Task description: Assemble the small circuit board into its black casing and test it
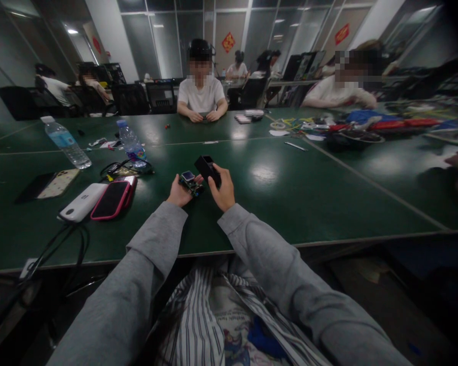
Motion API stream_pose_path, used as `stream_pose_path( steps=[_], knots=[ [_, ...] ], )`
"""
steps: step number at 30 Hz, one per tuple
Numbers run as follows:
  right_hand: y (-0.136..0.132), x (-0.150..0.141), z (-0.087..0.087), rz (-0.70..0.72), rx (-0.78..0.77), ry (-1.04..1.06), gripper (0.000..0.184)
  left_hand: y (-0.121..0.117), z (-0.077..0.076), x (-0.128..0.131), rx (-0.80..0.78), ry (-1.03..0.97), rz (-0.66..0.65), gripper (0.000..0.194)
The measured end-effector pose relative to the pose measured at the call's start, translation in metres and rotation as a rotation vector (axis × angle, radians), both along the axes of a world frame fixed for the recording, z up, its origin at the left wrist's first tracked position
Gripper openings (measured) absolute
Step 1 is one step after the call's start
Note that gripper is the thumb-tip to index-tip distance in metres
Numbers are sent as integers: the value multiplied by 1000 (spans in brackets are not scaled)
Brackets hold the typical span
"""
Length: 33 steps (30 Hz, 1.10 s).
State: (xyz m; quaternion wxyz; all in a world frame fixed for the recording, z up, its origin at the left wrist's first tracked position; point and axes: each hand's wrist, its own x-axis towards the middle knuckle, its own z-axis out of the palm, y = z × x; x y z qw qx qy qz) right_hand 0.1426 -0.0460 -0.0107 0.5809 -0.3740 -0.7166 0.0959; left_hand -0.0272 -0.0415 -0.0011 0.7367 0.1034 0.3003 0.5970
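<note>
In my left hand (180, 192) lies a small green circuit board (192, 184) with a little square screen on its top. The fingers curl under it and support it from below. My right hand (223, 189) grips a black box-shaped case (207, 169), thumb and fingers on its sides, tilted toward the board. The case and the board are close to each other above the green table. Whether they touch, I cannot tell.
On the left are a white power bank (82, 203), a phone in a pink case (112, 200), another phone (58, 183), two water bottles (66, 143) and black cables (66, 234). Tangled wires (301, 123) lie at the far right. A person (201, 91) sits opposite.
</note>
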Motion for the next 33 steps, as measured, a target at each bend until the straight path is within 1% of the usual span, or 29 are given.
stream_pose_path(
  steps=[5, 9, 15, 18, 22, 25, 31, 33],
  knots=[
    [-6, -11, -2, 70, -15, -30, 44, -3, 5, 5, -34, 34, 5, 62],
    [-9, -16, -3, 81, -76, -72, 43, -5, 9, 8, -30, 40, 3, 62],
    [-15, -24, 0, 97, -117, -116, 45, -4, 9, 10, -38, 32, 54, 59],
    [-14, -28, -4, 102, -137, -149, 46, -4, 8, 9, -25, 13, 58, 59],
    [-8, -31, -15, 177, -209, -278, 52, -5, 7, 9, 35, -28, 4, 68],
    [-5, -32, -21, 203, -222, -324, 57, -5, 5, 8, 58, -40, -3, 71],
    [-4, -31, -22, 208, -218, -325, 57, -3, 2, 6, 64, -59, -17, 71],
    [-4, -32, -22, 208, -215, -318, 60, -2, 3, 6, 62, -56, -15, 70]
  ],
)
